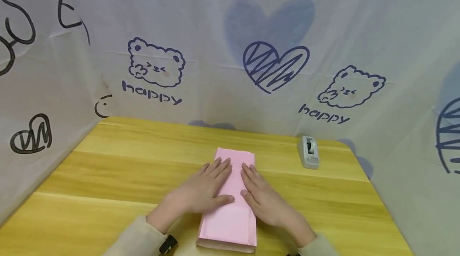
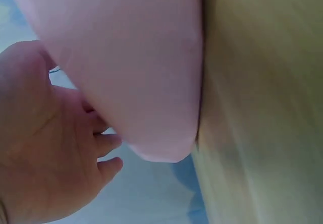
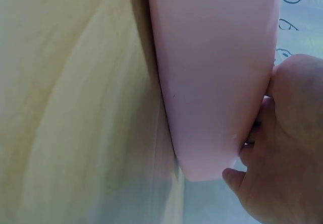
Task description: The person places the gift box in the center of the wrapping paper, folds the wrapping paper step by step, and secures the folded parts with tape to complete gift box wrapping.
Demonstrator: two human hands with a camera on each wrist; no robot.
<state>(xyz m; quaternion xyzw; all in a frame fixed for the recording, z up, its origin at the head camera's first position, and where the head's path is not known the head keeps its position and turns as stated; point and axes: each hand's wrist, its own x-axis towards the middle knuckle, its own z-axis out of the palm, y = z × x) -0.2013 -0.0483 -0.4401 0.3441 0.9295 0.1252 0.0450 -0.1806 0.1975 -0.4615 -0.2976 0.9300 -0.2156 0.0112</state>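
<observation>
A long pink paper-covered box (image 1: 230, 222) lies on the table, its short end toward me. Across its top left side rests my left hand (image 1: 205, 188), fingers straight and pointing away, thumb lying toward the middle. My right hand (image 1: 264, 200) touches the top along the right edge, its fingers also extended. Between the two hands a strip of pink paper shows. Both wrist views show a smooth pink side wall (image 2: 136, 72) standing on the wood, with the left palm (image 2: 45, 143) and the right palm (image 3: 287, 138) up at its top edge.
A pale grey tape dispenser (image 1: 309, 153) stands at the back right of the wood-grain table (image 1: 125, 176). White cloth (image 1: 215, 68) printed with bears and hearts hangs behind the table and along both sides.
</observation>
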